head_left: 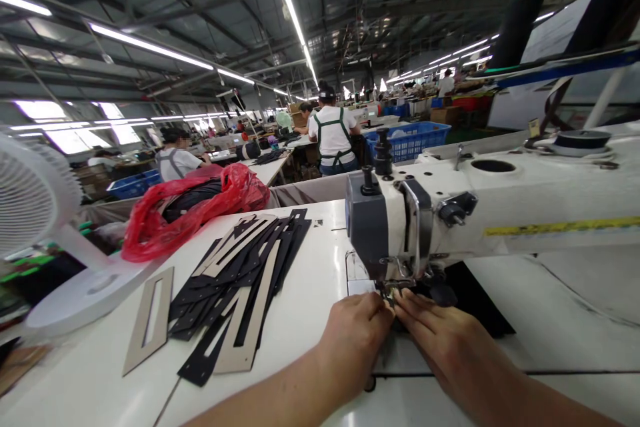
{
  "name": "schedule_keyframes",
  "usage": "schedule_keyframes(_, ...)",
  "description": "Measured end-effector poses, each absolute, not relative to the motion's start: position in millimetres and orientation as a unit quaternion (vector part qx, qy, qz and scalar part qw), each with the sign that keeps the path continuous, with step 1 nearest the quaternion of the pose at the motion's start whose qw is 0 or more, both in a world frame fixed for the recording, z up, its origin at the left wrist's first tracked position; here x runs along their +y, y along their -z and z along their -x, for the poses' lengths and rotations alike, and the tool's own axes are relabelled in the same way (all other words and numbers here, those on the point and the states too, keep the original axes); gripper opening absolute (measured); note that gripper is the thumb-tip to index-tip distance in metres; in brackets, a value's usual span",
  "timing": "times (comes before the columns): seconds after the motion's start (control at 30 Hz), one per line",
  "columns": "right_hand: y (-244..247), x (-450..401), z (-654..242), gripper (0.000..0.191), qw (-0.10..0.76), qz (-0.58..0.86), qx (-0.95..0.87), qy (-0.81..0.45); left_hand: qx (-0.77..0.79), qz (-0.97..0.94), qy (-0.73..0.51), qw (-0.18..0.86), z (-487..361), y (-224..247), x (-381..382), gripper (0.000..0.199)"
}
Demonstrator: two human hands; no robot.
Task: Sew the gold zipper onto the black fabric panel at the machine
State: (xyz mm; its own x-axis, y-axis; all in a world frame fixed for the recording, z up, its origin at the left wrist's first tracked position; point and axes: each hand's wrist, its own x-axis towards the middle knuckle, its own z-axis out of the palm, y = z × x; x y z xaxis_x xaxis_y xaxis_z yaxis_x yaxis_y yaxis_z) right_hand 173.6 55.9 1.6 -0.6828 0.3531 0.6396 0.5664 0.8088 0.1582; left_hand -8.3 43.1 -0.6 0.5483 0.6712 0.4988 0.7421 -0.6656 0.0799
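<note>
Both hands meet under the head of a white and grey sewing machine (390, 220). My left hand (356, 333) has its fingers bent together beside the needle area, and what they hold is hidden. From the right, my right hand (440, 330) reaches in with its fingers pressed together at the same spot. A black piece of material (477, 300) lies under the machine arm, behind my right hand. Left of the machine, black and beige flat pieces with long slots (250, 273) are heaped on the white table (320, 267).
A single beige slotted piece (150, 320) lies left of the heap. Beyond it stand a white fan (45, 213) and a red plastic bag (195, 203) with dark material. Other people and a blue basket (410, 140) are farther back. Thread cones (520, 27) stand upper right.
</note>
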Motion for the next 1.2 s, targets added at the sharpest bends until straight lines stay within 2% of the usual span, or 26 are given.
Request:
schedule_keyframes(0.2, 3.6, 55.4, -175.3, 0.041, 0.307, 0.257, -0.892, 0.213, -0.438, 0.850, 0.291, -0.026, 12.3, 1.2, 30.3, 0.015)
schedule_keyframes(0.4, 17.0, 52.7, -181.6, 0.042, 0.294, 0.250, -0.892, 0.235, -0.394, 0.866, 0.302, 0.054, 14.9, 3.1, 25.3, 0.017)
schedule_keyframes(0.8, 6.6, 60.8, -175.8, 0.044, 0.300, 0.263, -0.897, 0.189, -0.387, 0.888, 0.239, 0.071, 16.0, -2.1, 40.4, 0.015)
schedule_keyframes(1.2, -3.5, 67.4, -172.1, 0.046, 0.324, 0.262, -0.894, 0.165, -0.377, 0.885, 0.261, 0.081, 14.0, 0.1, 46.5, 0.011)
